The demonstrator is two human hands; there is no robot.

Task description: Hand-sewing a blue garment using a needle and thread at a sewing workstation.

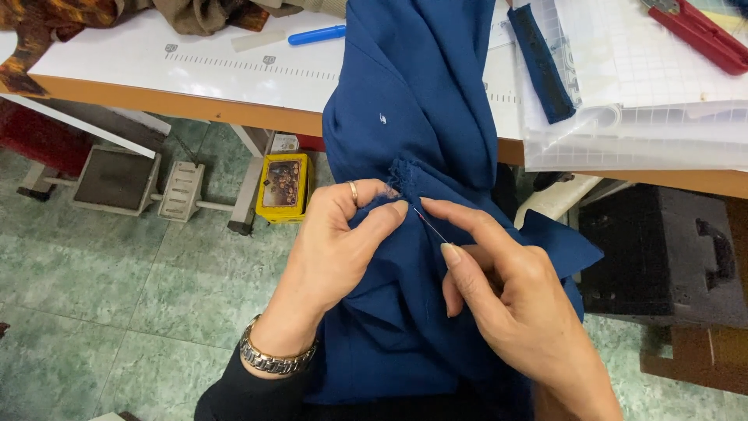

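In the middle of the head view, a length of dark blue woven fabric (421,101) hangs from the near edge of the white-topped wooden table (195,97) down into the person's lap, and both hands work on it just below the table edge. The left hand (343,249), with a ring on one finger and a metal link watch (273,360) at the wrist, is closed in a pinch: thumb and fingers grip a small frayed fold of the cloth at its fingertips. The right hand (499,288) is closed too, forefinger and thumb nipping a thin sewing needle (429,224). The needle lies on a slant, its tip pointing up and left toward the pinched fold, its other end running down and right to the right fingertips. The tip sits just beside the left thumb, almost touching the cloth held there, so the fold lies up and left of the right hand and directly at the left hand's fingertips.

On the far side of the table lie a blue pen (315,35), a red-handled pair of thread snips (697,33) at the far right, clear gridded plastic sheets (647,101) and a dark blue strip of cloth (543,66). Under the table, on the green tiled floor (101,288), stand grey machine pedals (117,179) and a small yellow tin (283,185).
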